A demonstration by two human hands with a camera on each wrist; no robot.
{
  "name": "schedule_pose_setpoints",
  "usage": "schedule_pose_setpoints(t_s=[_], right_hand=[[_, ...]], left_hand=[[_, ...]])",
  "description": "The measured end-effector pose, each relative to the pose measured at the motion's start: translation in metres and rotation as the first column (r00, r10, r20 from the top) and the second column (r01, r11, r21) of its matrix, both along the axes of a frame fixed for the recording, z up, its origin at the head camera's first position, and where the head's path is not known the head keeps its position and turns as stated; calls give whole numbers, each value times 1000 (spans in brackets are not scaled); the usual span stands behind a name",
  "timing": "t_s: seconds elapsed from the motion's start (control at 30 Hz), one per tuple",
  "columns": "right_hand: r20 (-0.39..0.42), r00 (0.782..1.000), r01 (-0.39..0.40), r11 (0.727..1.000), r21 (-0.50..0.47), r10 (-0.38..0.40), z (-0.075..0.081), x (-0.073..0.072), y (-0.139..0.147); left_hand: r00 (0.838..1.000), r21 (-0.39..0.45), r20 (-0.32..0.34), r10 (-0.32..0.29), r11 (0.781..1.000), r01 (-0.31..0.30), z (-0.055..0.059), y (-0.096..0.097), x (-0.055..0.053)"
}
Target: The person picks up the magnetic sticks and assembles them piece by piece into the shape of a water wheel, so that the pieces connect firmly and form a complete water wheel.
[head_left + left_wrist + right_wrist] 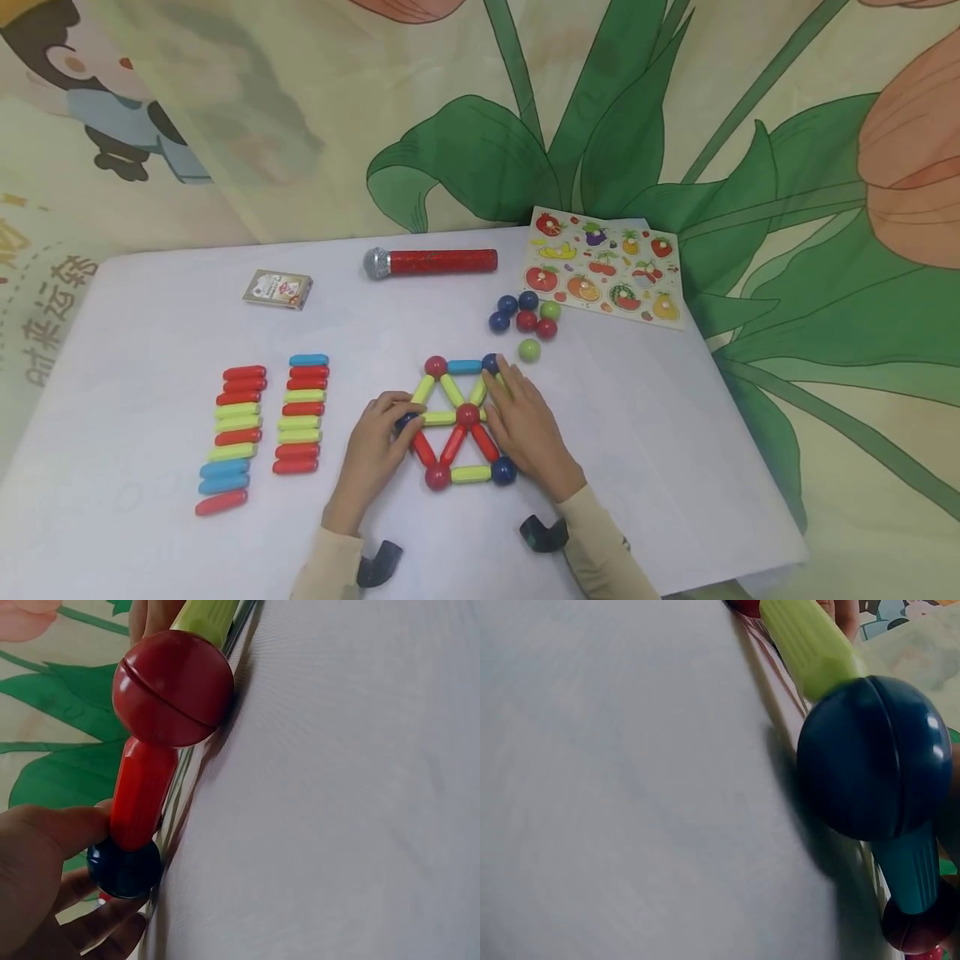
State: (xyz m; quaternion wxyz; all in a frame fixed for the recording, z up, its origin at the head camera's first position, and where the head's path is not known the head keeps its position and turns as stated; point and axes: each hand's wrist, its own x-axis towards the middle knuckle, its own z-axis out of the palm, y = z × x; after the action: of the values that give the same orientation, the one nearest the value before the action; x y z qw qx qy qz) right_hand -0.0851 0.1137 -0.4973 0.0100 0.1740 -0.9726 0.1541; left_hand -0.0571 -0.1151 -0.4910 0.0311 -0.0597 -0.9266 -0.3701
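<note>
Red, yellow and blue rods joined by balls form a wheel-like flat figure around a central red ball. At its left corner my left hand holds a dark blue ball between thumb and fingers. From there a red rod leads to the lower red ball. My right hand lies over the figure's right side, fingers extended, fingertips at the upper dark blue ball; it hides that corner in the head view. Below it, the right wrist view shows a blue ball joined to a blue-green rod.
Two columns of loose rods lie on the left. Behind the figure are several loose balls, a red toy microphone, a small card box and a fruit board. Black curved pieces sit by both wrists.
</note>
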Motion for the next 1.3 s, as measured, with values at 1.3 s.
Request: schedule_pose_setpoints(t_s=[1.3], right_hand=[[75,943,316,809,-495,-323,-11,23,56]], left_hand=[[982,133,-118,-145,978,160,40,37,-14]])
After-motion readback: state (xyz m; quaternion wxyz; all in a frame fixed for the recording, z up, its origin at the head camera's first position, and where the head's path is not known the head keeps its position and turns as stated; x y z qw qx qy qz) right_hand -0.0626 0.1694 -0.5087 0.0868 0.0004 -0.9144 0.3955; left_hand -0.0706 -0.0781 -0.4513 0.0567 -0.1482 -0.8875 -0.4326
